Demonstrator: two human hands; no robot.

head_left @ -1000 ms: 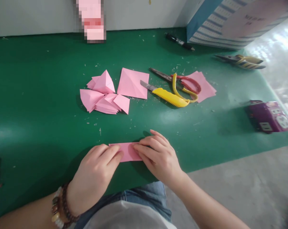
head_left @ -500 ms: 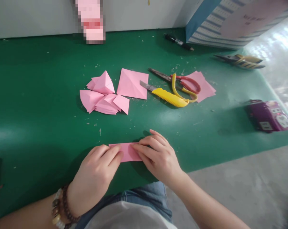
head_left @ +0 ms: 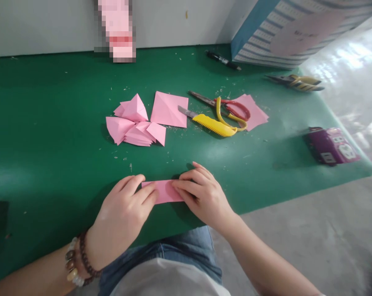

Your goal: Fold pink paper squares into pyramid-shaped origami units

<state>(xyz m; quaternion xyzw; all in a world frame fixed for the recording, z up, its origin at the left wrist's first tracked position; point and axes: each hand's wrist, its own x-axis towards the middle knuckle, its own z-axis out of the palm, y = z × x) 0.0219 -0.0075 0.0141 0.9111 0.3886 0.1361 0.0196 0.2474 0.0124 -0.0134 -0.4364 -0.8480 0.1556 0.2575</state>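
A folded pink paper strip (head_left: 167, 192) lies flat near the front edge of the green table (head_left: 65, 156). My left hand (head_left: 124, 209) presses its fingertips on the strip's left end, the index finger raised a little beyond its top edge. On the right end, my right hand (head_left: 204, 193) holds the paper with fingers close together. Beyond the hands lie folded pink pieces (head_left: 133, 131) in a pile and a creased pink square (head_left: 167, 110). A yellow-handled knife (head_left: 215, 125) rests with its blade tip over that square.
Red-and-yellow-handled scissors (head_left: 218, 102) lie partly over pink sheets (head_left: 255, 111). Farther out are a black pen (head_left: 223, 61), pliers (head_left: 297, 81) and a striped box (head_left: 275, 37). A purple box (head_left: 332, 146) sits near the right edge.
My left index finger has lifted and stretched out from the paper. The camera view has shifted slightly; both hands remain at the strip.
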